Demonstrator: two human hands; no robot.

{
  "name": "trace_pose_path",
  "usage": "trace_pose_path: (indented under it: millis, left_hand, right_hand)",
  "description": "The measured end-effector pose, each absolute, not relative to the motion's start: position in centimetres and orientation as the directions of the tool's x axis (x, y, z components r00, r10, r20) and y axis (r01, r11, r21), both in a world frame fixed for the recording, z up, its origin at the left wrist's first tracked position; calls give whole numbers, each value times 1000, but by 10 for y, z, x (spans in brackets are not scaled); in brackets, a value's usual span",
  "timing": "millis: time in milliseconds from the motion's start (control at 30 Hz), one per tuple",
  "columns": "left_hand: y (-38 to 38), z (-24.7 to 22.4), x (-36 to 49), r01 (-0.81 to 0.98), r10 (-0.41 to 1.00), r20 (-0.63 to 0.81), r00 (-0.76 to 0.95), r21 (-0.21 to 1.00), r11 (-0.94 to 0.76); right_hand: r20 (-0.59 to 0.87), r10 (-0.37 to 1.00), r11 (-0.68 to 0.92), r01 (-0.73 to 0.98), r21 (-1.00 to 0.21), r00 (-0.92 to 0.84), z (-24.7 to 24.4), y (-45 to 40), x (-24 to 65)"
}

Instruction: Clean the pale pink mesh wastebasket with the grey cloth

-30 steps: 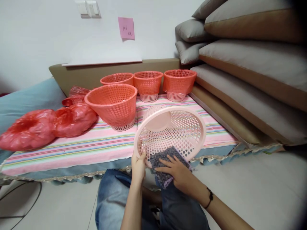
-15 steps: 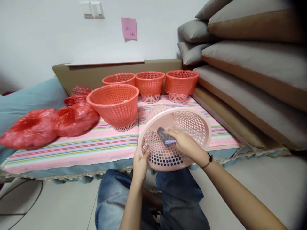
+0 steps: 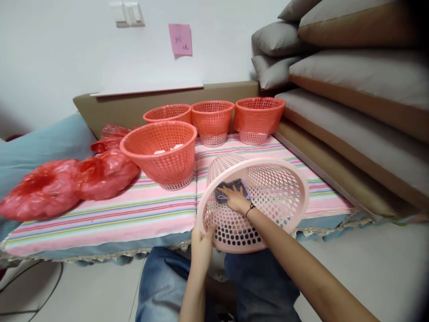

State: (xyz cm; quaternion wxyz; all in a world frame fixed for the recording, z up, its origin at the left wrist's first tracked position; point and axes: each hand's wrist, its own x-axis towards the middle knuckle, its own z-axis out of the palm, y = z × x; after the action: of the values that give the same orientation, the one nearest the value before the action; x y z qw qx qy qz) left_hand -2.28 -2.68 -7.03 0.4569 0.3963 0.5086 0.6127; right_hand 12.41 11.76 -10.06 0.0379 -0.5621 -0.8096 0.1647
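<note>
A pale pink plastic basket (image 3: 303, 194) with a mesh of holes lies tilted on its side, its wide mouth facing me. My left hand (image 3: 203, 241) grips its rim at the lower left, the thumb inside. Deep in the basket, my right hand (image 3: 236, 199) holds a dark grey-purple cloth (image 3: 234, 184) against the inner wall, its fingers spread over the fabric. Part of the cloth is covered by those fingers. A dark band circles the right wrist.
Behind stand several baskets (image 3: 159, 154) lined with red plastic bags; the nearest contains some white pieces. Red bag bundles (image 3: 43, 185) lie at left on the striped cover (image 3: 134, 223). Stacked grey-brown cushions (image 3: 355, 71) rise at right. A pink note (image 3: 180, 39) is on the wall.
My right hand has gone further into the basket with the cloth, which was bunched in its fingers and is now spread against the wall. The basket sits slightly lower and further right in view.
</note>
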Motion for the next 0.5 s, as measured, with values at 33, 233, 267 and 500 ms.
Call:
trace_pose_path:
  millis: [33, 233, 267, 500]
  left_hand:
    - [-26, -70, -22, -142, 964, 18, -267, 988, -58]
    - [-21, -78, -19, -72, 964, 83, -251, 992, -104]
    - [-20, -81, -19, -77, 966, 88, -244, 991, -110]
    - [-22, -92, -19, -57, 965, 91, -245, 992, -108]
  right_hand:
    - [-138, 919, 312, 895, -319, -369, -99, 120, 125]
    - [-190, 908, 287, 885, -365, -373, -92, 137, 130]
    - [-194, 909, 280, 885, -371, -369, -92, 138, 131]
    - [-191, 923, 240, 887, -394, -335, -95, 136, 127]
